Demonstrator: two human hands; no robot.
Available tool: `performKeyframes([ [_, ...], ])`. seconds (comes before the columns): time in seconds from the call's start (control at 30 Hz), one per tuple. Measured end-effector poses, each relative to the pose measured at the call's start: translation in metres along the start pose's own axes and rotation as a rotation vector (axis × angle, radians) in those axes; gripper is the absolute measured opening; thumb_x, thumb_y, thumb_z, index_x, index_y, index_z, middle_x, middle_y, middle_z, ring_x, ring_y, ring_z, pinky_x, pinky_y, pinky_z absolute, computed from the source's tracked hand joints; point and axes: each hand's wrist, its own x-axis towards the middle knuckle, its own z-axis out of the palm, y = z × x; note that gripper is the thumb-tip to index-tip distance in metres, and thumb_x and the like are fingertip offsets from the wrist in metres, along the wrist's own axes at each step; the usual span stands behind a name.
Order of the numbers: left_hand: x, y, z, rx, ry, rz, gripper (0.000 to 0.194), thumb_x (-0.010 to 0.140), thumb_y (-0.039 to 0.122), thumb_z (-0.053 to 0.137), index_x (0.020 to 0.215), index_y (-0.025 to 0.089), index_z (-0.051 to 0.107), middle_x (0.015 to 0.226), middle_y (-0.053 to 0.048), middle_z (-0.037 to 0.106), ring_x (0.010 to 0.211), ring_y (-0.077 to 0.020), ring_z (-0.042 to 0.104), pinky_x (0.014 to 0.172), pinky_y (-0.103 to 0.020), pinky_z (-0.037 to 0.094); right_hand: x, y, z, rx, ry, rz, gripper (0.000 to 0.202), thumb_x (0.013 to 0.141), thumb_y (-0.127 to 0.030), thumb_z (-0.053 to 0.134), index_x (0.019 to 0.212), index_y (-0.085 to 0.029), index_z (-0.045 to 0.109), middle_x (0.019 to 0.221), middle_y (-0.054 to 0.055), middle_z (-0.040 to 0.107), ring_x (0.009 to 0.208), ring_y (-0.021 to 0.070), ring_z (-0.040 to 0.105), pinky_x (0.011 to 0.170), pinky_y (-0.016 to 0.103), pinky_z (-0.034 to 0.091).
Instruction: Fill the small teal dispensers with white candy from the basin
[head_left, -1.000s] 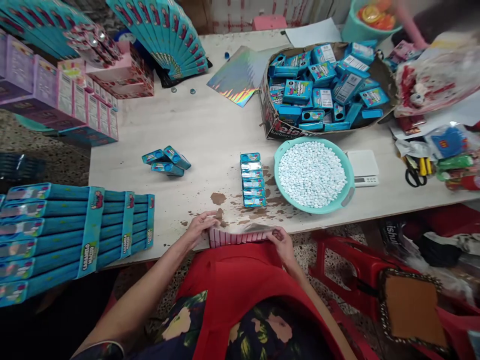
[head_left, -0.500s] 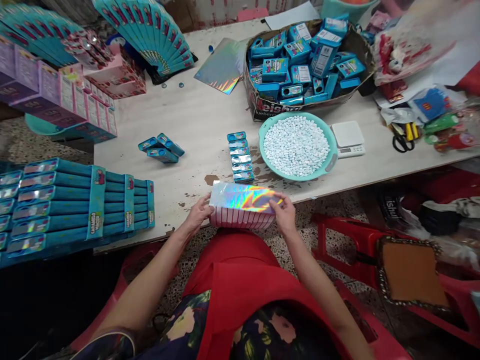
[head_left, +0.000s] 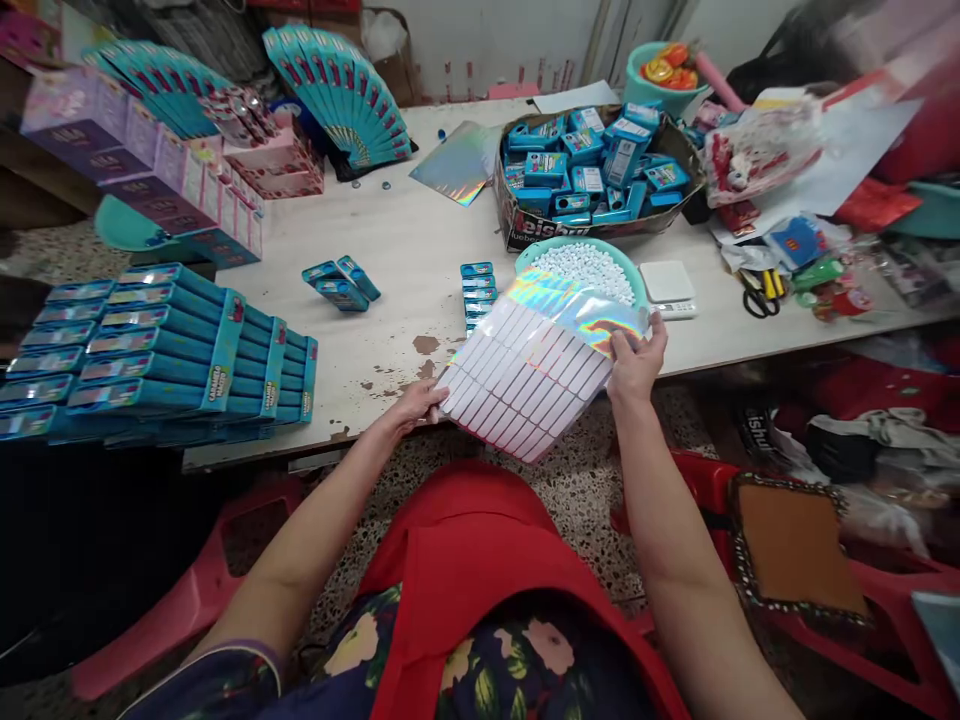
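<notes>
A sticker sheet point(head_left: 529, 375) with rows of narrow white labels and a shiny rainbow strip is held up tilted over the table's front edge. My left hand point(head_left: 421, 403) pinches its lower left edge. At its upper right corner, my right hand point(head_left: 636, 358) grips it between thumb and fingers. Behind the sheet, partly covered by it, lie a turquoise bowl point(head_left: 639, 285) of small white candies point(head_left: 581, 262) and a row of small blue tins point(head_left: 478, 283).
Three blue tins point(head_left: 343, 284) stand on the table left of centre. Stacked blue boxes point(head_left: 187, 350) fill the left side. At the back is a carton point(head_left: 592, 236) of blue tins. A white scale point(head_left: 667, 283) and scissors point(head_left: 759, 295) lie right. Another shiny sheet point(head_left: 454, 165) lies behind.
The sheet has been raised and turned, its right side going up and its labels now showing fully. It now covers part of the bowl. My right hand moved right and up.
</notes>
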Motion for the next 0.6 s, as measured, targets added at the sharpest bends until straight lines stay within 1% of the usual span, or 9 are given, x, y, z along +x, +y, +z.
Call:
performKeyframes([
  [0.07, -0.011, -0.007, -0.006, -0.022, 0.036, -0.017, 0.041, 0.062, 0.045, 0.071, 0.086, 0.014, 0.057, 0.053, 0.002, 0.058, 0.037, -0.009, 0.05, 0.039, -0.019, 0.033, -0.011, 0.001, 0.003, 0.055, -0.009, 0.027, 0.071, 0.073, -0.025, 0.061, 0.133, -0.019, 0.024, 0.111, 0.011, 0.06, 0.083, 0.0123, 0.064, 0.069, 0.027, 0.052],
  [0.17, -0.031, -0.038, -0.016, -0.004, 0.139, -0.015, 0.041, 0.062, 0.048, 0.068, 0.084, 0.013, 0.058, 0.056, -0.001, 0.06, 0.045, -0.0119, 0.056, 0.044, -0.021, 0.04, -0.039, 0.011, 0.01, 0.134, -0.02, 0.13, 0.058, 0.066, -0.03, 0.067, 0.118, -0.018, 0.044, 0.109, 0.007, 0.063, 0.089, 0.0134, 0.062, 0.081, 0.03, 0.051],
  [0.23, -0.045, -0.067, -0.026, 0.123, 0.222, -0.008, 0.037, 0.064, 0.049, 0.065, 0.076, 0.014, 0.061, 0.057, -0.003, 0.062, 0.051, -0.015, 0.059, 0.049, -0.024, 0.043, -0.063, 0.021, 0.017, 0.171, -0.064, 0.246, 0.044, 0.065, -0.035, 0.069, 0.102, -0.017, 0.053, 0.099, 0.004, 0.066, 0.085, 0.0139, 0.062, 0.083, 0.031, 0.05],
  [0.3, -0.059, -0.094, -0.038, 0.315, 0.302, -0.032, 0.03, 0.063, 0.045, 0.065, 0.067, 0.015, 0.062, 0.058, -0.005, 0.063, 0.059, -0.021, 0.062, 0.055, -0.029, 0.046, -0.088, 0.031, 0.025, 0.185, -0.123, 0.341, 0.037, 0.067, -0.041, 0.068, 0.093, -0.016, 0.057, 0.088, 0.003, 0.067, 0.076, 0.015, 0.062, 0.077, 0.033, 0.052],
  [0.37, -0.069, -0.109, -0.049, 0.44, 0.398, -0.053, 0.021, 0.062, 0.038, 0.065, 0.066, 0.017, 0.064, 0.068, -0.008, 0.067, 0.074, -0.0286, 0.065, 0.065, -0.036, 0.049, -0.112, 0.041, 0.036, 0.187, -0.175, 0.405, 0.036, 0.067, -0.045, 0.068, 0.088, -0.016, 0.059, 0.081, 0.003, 0.067, 0.071, 0.0154, 0.061, 0.072, 0.032, 0.052],
  [0.43, -0.075, -0.104, -0.054, 0.502, 0.54, 0.012, 0.019, 0.069, 0.033, 0.059, 0.079, 0.018, 0.067, 0.089, -0.012, 0.069, 0.096, -0.0323, 0.062, 0.082, -0.042, 0.047, -0.132, 0.05, 0.049, 0.192, -0.217, 0.455, 0.035, 0.067, -0.046, 0.068, 0.085, -0.017, 0.06, 0.077, 0.001, 0.067, 0.068, 0.0149, 0.06, 0.069, 0.031, 0.051],
  [0.5, -0.07, -0.08, -0.051, 0.618, 0.679, 0.235, 0.027, 0.079, 0.031, 0.049, 0.097, 0.018, 0.065, 0.109, -0.013, 0.065, 0.111, -0.0293, 0.055, 0.095, -0.043, 0.041, -0.145, 0.056, 0.063, 0.196, -0.261, 0.489, 0.033, 0.068, -0.047, 0.068, 0.079, -0.018, 0.059, 0.072, 0.0, 0.065, 0.065, 0.0138, 0.058, 0.069, 0.029, 0.05],
  [0.57, -0.055, -0.041, -0.039, 0.776, 0.703, 0.552, 0.031, 0.085, 0.03, 0.046, 0.11, 0.018, 0.06, 0.119, -0.013, 0.061, 0.118, -0.025, 0.051, 0.103, -0.042, 0.035, -0.151, 0.061, 0.078, 0.197, -0.307, 0.506, 0.032, 0.069, -0.048, 0.068, 0.075, -0.018, 0.058, 0.069, -0.001, 0.064, 0.064, 0.013, 0.057, 0.069, 0.027, 0.048],
  [0.6, -0.044, -0.021, -0.031, 0.852, 0.646, 0.683, 0.032, 0.086, 0.03, 0.047, 0.114, 0.018, 0.059, 0.123, -0.012, 0.06, 0.122, -0.0237, 0.048, 0.105, -0.042, 0.033, -0.151, 0.063, 0.086, 0.196, -0.33, 0.509, 0.032, 0.069, -0.048, 0.068, 0.075, -0.018, 0.058, 0.069, -0.001, 0.063, 0.065, 0.0128, 0.056, 0.069, 0.027, 0.048],
])
